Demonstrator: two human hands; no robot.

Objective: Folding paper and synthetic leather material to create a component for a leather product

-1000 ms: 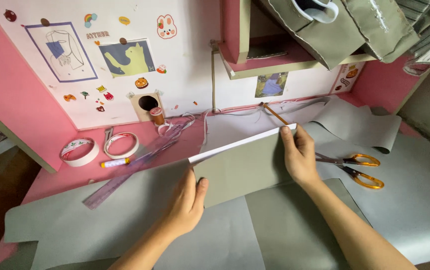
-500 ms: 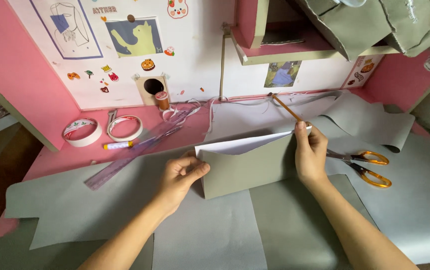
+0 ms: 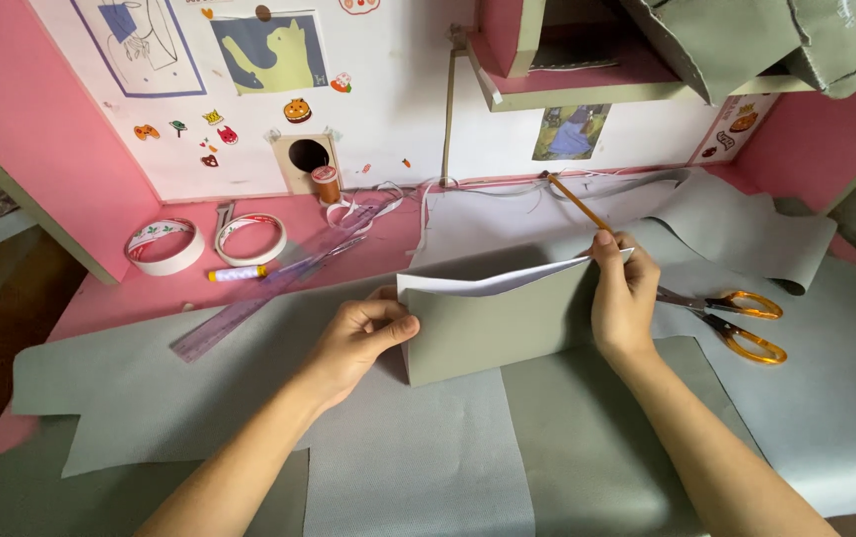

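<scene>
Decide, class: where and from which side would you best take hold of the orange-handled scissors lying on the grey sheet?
Probably by the orange handle loops, from the right: the scissors lie flat, loops pointing right and clear, blades pointing left toward the right hand.

Folded grey-green sheet [image 3: 493, 328], upright

Two tape rolls [image 3: 163, 247] [image 3: 250, 240], one pair of scissors [image 3: 726, 316], one ruler [image 3: 269, 294], one pencil [image 3: 577, 202], one thread spool [image 3: 326, 184], two hands [image 3: 360, 338] [image 3: 624, 295].

Pink desk [image 3: 140, 298]; grey sheets [image 3: 189, 398], tape rolls [image 3: 165, 247], ruler [image 3: 259, 298], scissors [image 3: 736, 318] lying on it
</scene>
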